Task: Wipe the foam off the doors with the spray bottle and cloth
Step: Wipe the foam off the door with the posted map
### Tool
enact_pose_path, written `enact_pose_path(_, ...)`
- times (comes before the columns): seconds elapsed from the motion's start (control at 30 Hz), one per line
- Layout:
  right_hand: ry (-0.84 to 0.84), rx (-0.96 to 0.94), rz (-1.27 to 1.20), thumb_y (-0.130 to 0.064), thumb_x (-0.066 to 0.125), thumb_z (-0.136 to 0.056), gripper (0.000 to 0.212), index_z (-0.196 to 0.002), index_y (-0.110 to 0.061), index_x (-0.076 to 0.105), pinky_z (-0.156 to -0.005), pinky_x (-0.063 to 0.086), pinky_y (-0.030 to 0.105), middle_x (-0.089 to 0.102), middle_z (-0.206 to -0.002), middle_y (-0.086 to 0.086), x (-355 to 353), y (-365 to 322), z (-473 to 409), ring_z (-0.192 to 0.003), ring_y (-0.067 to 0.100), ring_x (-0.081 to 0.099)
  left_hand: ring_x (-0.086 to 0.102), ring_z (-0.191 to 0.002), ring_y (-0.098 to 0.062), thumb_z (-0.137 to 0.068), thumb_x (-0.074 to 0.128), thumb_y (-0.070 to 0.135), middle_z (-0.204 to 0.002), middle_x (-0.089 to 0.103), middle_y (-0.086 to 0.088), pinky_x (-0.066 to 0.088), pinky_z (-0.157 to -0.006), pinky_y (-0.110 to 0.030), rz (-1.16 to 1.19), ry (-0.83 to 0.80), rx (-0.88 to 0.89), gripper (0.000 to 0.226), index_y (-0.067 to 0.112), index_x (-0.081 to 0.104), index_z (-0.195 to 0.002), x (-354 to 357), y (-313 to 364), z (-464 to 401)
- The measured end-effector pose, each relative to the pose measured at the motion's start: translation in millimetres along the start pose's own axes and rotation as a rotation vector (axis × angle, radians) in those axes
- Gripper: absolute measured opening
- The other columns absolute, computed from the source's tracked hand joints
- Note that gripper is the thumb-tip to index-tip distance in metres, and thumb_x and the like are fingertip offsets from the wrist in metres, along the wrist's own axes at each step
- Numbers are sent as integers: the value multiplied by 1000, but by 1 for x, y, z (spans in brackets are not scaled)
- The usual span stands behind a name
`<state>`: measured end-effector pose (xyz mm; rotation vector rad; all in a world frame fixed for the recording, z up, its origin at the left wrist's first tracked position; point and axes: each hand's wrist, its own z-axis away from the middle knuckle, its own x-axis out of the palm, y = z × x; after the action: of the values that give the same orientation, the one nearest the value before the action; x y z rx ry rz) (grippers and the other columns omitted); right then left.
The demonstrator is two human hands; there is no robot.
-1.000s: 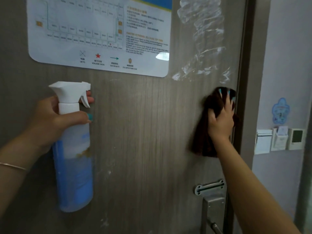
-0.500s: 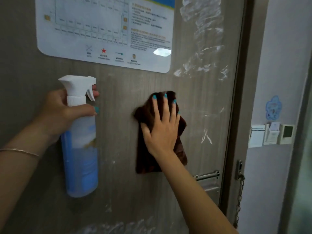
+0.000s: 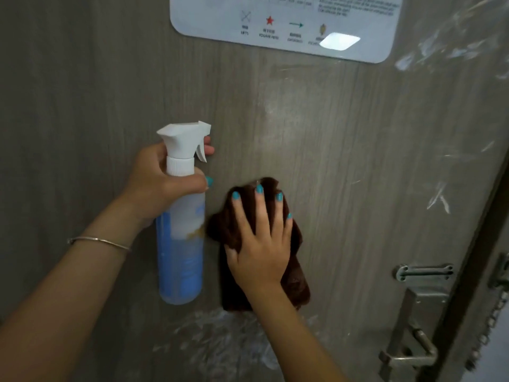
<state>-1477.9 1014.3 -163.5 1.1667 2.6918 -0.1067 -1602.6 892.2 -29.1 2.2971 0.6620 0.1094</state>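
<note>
The grey wood-grain door (image 3: 344, 150) fills the view. My left hand (image 3: 157, 183) grips the neck of a blue spray bottle (image 3: 180, 252) with a white trigger head, held upright close to the door. Flat and with fingers spread, my right hand (image 3: 259, 246) presses a dark brown cloth (image 3: 296, 274) against the door just right of the bottle. A patch of white foam (image 3: 220, 337) lies directly below the cloth. More foam smears (image 3: 440, 45) sit at the upper right, and thin streaks (image 3: 439, 198) at mid right.
A white evacuation notice (image 3: 286, 26) is stuck on the door above. A metal door guard (image 3: 424, 271) and lever handle (image 3: 413, 346) sit at the lower right, with a door chain (image 3: 493, 318) along the door's edge.
My right hand has swept the cloth leftward across the door, from the right edge to beside the bottle. The view has shifted down and left, bringing the lower foam patch into sight.
</note>
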Motion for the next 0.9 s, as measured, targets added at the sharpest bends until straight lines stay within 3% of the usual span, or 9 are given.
enact_pose_path(0.07, -43, -67, 13, -37, 57, -80, 87, -157, -33, 16, -117, 16, 52, 15, -164, 3, 8, -3, 33, -152, 32, 5, 67, -96, -6, -44, 72, 31, -104, 73, 15, 57, -78, -24, 11, 21, -7, 61, 29, 66, -105, -4, -1, 5)
enact_pose_path(0.23, -99, -79, 25, -36, 57, -78, 92, -158, -33, 12, -116, 16, 51, 21, -161, 6, 13, 4, 75, -147, 35, 15, 66, -77, -12, -46, 74, 29, -99, 74, 10, 56, -69, -25, 52, 35, -20, 58, 25, 67, -104, -3, -2, 26)
enact_pose_path(0.4, -30, -34, -41, -37, 57, -83, 75, -152, -30, 29, -114, 23, 54, 26, -159, 9, -4, 12, 12, -147, 38, 20, 63, -78, -21, -47, 74, 28, -97, 75, 7, 55, -67, -26, 69, 34, -26, 56, 19, 67, -102, 3, 2, 34)
enact_pose_path(0.63, 52, -24, -44, -39, 60, -88, 67, -151, -25, 38, -119, 15, 51, 31, -159, 10, -27, 21, -104, -147, 37, 22, 67, -73, -10, -48, 73, 29, -86, 75, 10, 56, -68, -24, 32, 64, -30, 57, 18, 67, -104, 11, 8, 32)
enact_pose_path(0.77, 43, -33, -18, -37, 64, -86, 69, -150, -31, 40, -118, 19, 52, 32, -159, 7, -23, 24, -72, -148, 36, 23, 67, -80, -12, -48, 72, 29, -100, 74, 4, 55, -71, -29, 27, 85, -40, 43, 21, 71, -90, 17, 6, 38)
enact_pose_path(0.9, -42, -215, 17, -47, 72, -78, 77, -148, -38, 41, -116, 21, 53, 27, -159, 4, -16, 38, -8, -147, 36, 23, 67, -78, -9, -45, 72, 30, -105, 74, 7, 55, -70, -25, 34, 78, -59, 44, 22, 69, -89, 30, 2, 44)
